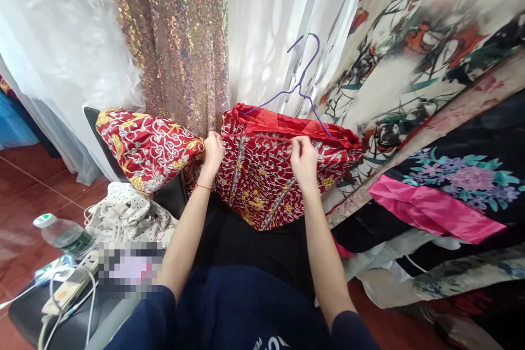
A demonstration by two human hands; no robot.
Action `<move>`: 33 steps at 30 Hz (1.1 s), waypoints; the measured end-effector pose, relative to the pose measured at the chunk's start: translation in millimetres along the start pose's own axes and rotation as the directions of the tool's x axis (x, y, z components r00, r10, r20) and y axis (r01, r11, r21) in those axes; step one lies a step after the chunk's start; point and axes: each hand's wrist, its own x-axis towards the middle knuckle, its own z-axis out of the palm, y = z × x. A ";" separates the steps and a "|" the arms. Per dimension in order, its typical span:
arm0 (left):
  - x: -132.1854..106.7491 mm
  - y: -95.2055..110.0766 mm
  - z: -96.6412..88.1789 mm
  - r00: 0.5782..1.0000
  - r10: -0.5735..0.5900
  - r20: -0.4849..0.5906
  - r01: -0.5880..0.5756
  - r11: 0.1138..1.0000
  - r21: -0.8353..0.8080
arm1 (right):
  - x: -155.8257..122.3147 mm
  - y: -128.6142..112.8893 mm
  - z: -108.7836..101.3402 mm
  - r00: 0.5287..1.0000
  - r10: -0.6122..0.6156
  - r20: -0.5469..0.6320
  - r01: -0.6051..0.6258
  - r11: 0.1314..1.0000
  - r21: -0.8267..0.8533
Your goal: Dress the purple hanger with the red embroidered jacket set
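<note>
Nearest, the person's dark blue sleeves (342, 331) lead up past a power strip (71, 287) on the left to two hands working in front of the lap. The left hand (213, 150) is curled tight, and the right hand (304, 157) pinches with thumb and fingertips; between them runs what looks like a thin red cord (258, 136). Whether the left hand also grips the tapered end of the embroidered red piece (150, 147) beside it cannot be told. Drawing the cord out evenly, without a hard tug, would probably spare the stitching, and keeping fingertips off the raised threads should avoid snags. Just beyond the cord, the red embroidered garment (262, 180) hangs from a hanger (301, 86), its lower point over black cloth. Silver scrolls and gold motifs cover deep red fabric; a smooth, brighter satin band (287, 122) lines the top, slightly crumpled. Behind stand a glittering sequined fabric (176, 22) and sheer white drapery (262, 16).
</note>
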 end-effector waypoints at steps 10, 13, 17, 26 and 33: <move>1.5 43.2 13.8 0.935 0.295 0.195 -0.254 0.944 -0.210 | -0.2 -14.4 36.8 0.826 0.246 0.508 -0.490 0.758 0.430; 0.1 56.9 8.2 0.910 0.318 0.264 -0.252 0.933 -0.256 | 10.2 -27.3 72.0 0.802 0.251 0.542 -0.513 0.754 0.410; 1.1 63.4 -5.5 0.887 0.341 0.312 -0.273 0.931 -0.243 | 24.1 -34.6 102.8 0.877 0.191 0.441 -0.395 0.810 0.433; 21.6 55.6 -9.7 0.932 0.354 0.076 -0.358 0.932 0.055 | 42.2 -34.2 79.5 0.975 0.001 0.220 -0.035 0.988 0.152; 21.6 72.5 -3.7 0.970 0.241 0.035 -0.226 0.946 -0.234 | 51.6 -39.7 64.1 0.977 0.046 0.209 -0.063 0.995 0.073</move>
